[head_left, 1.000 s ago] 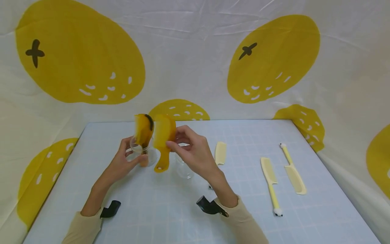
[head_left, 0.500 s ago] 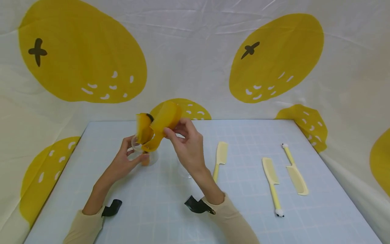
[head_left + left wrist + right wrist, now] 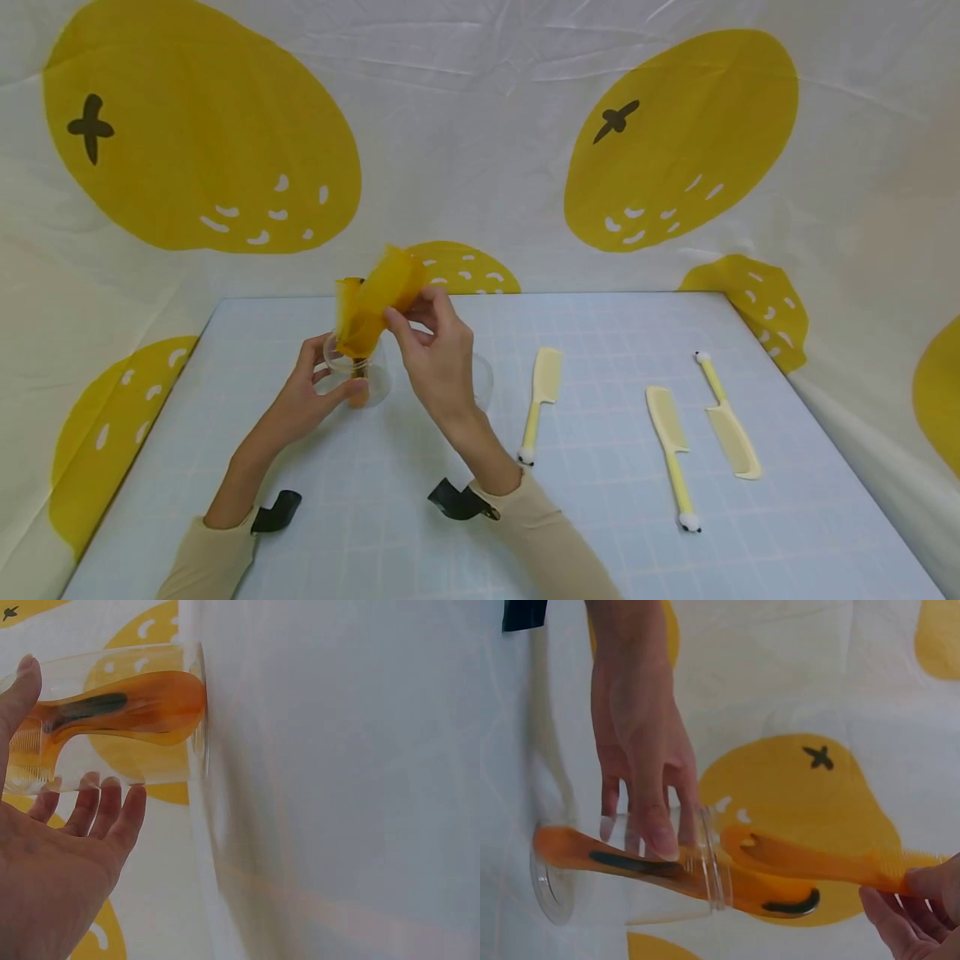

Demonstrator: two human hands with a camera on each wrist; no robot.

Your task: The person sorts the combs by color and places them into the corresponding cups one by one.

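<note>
My left hand (image 3: 303, 404) grips a clear jar (image 3: 380, 387) that stands upright at the left back of the table, thumb on one side and fingers on the other. Inside it is an amber comb with a dark streak (image 3: 150, 705), handle down; its toothed head rises past the rim. With thumb and fingers my right hand (image 3: 442, 362) pinches a second comb, yellow-orange (image 3: 397, 279), by its toothed part. That comb tilts over the jar, its handle end right at the mouth (image 3: 718, 859) in the right wrist view.
Another clear jar (image 3: 483, 383) stands partly hidden behind my right hand. Three pale yellow combs lie on the right of the table: one nearest comb (image 3: 546, 379), a middle comb (image 3: 666, 421) and a far-right comb (image 3: 731, 442). A patterned cloth (image 3: 465, 167) hangs behind.
My right hand has moved left with its comb, first lifting it and then tilting its handle over the jar's mouth. The left hand and its jar have stayed in place.
</note>
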